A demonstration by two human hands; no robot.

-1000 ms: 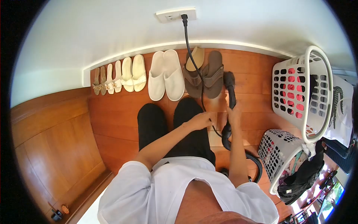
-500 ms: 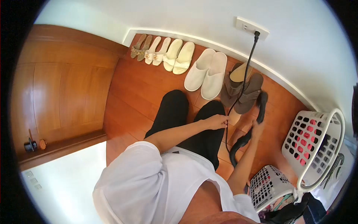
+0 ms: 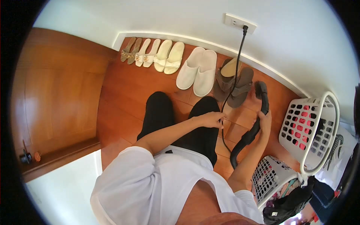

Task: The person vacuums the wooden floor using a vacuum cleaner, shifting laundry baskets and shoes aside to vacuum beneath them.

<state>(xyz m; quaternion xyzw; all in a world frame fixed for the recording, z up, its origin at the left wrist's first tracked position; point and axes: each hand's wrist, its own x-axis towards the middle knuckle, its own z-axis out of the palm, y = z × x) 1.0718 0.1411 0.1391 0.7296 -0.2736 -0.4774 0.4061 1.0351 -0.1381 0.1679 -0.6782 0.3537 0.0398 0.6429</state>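
A black vacuum cleaner hose (image 3: 247,137) with a brush nozzle (image 3: 261,90) at its far end is gripped by my right hand (image 3: 264,123), fingers wrapped round the tube. The nozzle is by the floor, right of the brown sandals (image 3: 240,90). A thin black power cord (image 3: 239,60) runs from the wall outlet (image 3: 234,22) down past the sandals. My left hand (image 3: 212,120), above my knee, has its fingers closed at this cord. Below, the cord drops beside the curved hose, whose lower part is hidden by my right arm.
White slippers (image 3: 204,73), cream sandals (image 3: 174,58) and smaller slides stand in a row along the wall. On the right are a tipped white laundry basket (image 3: 285,138) and another basket (image 3: 273,168) with clothes. A wooden door (image 3: 56,86) is at the left.
My view has shifted slightly, so the shoes and outlet appear further left. The nozzle has moved right, away from the brown sandals, with my right hand still on the hose.
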